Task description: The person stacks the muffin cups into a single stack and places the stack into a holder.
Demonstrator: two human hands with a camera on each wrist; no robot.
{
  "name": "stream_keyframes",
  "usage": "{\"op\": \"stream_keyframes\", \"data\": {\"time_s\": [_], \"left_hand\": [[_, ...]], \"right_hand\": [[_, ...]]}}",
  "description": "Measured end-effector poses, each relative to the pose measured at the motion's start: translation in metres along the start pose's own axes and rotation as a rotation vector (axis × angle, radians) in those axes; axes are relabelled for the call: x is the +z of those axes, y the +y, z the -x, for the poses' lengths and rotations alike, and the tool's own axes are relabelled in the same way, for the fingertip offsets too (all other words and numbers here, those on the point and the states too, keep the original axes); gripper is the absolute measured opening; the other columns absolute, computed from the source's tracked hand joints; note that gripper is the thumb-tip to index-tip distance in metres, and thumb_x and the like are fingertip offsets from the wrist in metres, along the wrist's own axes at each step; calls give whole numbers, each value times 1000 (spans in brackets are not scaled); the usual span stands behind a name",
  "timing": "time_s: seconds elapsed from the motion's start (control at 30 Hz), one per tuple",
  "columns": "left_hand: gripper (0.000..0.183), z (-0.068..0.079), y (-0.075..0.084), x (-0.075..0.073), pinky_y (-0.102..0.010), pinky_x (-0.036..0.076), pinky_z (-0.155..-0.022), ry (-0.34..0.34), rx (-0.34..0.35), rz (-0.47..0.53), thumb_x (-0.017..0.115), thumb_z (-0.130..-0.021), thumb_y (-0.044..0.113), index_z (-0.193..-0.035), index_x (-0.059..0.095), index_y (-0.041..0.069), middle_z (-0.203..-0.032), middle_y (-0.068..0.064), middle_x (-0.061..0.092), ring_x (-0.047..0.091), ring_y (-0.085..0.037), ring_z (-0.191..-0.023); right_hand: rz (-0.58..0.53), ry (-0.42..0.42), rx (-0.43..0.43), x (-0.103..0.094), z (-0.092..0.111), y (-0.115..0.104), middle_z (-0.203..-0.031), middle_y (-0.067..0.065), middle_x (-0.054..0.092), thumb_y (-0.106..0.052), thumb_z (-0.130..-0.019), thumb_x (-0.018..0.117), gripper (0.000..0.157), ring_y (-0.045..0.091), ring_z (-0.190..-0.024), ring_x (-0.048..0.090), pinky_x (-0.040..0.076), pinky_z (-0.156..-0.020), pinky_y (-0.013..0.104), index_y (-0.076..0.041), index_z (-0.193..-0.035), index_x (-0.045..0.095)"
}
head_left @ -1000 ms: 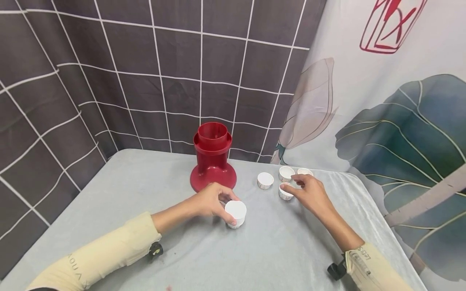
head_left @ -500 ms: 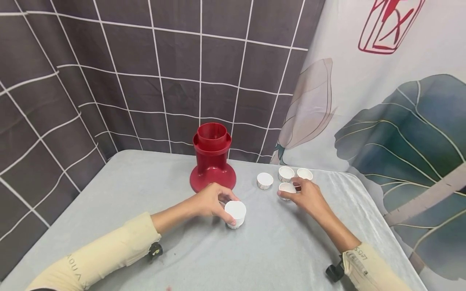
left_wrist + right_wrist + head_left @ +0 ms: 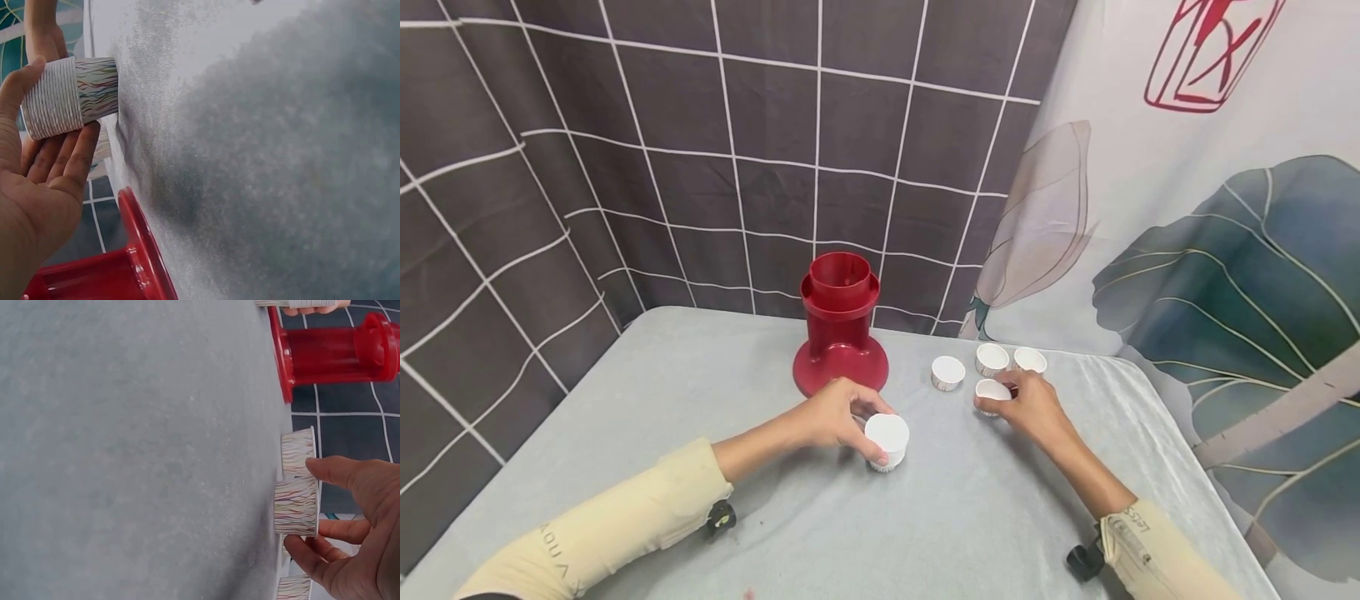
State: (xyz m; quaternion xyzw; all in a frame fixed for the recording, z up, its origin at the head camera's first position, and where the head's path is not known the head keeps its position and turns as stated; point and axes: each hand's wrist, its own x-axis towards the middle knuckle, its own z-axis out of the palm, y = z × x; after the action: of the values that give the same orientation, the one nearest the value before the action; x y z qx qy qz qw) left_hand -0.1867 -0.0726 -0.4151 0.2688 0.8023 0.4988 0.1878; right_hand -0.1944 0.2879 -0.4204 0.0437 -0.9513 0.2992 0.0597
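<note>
Paper, I judge from here, so light and easily dented; I favour gentle side pressure below the rim. My left hand (image 3: pixel 842 415) curls round the cup stack (image 3: pixel 886 437), which appears to stand on the desk (image 3: pixel 700 358) near the red pedestal (image 3: pixel 841 367); my right hand (image 3: pixel 1032 402) pinches a single cup (image 3: pixel 297 507) between thumb and fingers, near three other cups (image 3: pixel 947 373)
</note>
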Motion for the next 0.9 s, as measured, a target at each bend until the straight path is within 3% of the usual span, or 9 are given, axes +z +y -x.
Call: {"op": "stream_keyframes", "data": {"time_s": [0.13,0.37,0.57,0.9], "left_hand": [[49,0,1,1,-27,66,-87,1,-5,-7,104,-78,19,-123,86,13,-111,1,86,81,-14,-102],[50,1,1,0,-26,66,-87,0,7,-8,104,-78,18,-124,86,10,-112,-1,86,81,-14,-101],[50,2,0,0,-24,65,-86,1,-6,16,103,-78,16,-124,86,10,-113,-2,86,80,-14,-101],[49,2,0,1,-25,65,-86,3,0,7,103,-78,16,-124,86,10,-112,-2,86,80,-14,-101]], "right_hand": [[-29,11,13,2,-2,6,-102,17,80,-39,-82,95,57,30,-94,71,54,-81,40,-1,-122,82],[-14,-18,69,-1,2,-4,-106,15,81,-35,-86,94,50,29,-96,69,52,-84,38,-3,-122,81],[10,6,72,1,4,-7,-114,18,82,-34,-89,89,49,33,-105,73,55,-89,41,-3,-127,81],[12,46,31,-1,2,-12,-113,15,82,-34,-91,86,52,28,-100,72,55,-87,39,-3,-132,81]]}}
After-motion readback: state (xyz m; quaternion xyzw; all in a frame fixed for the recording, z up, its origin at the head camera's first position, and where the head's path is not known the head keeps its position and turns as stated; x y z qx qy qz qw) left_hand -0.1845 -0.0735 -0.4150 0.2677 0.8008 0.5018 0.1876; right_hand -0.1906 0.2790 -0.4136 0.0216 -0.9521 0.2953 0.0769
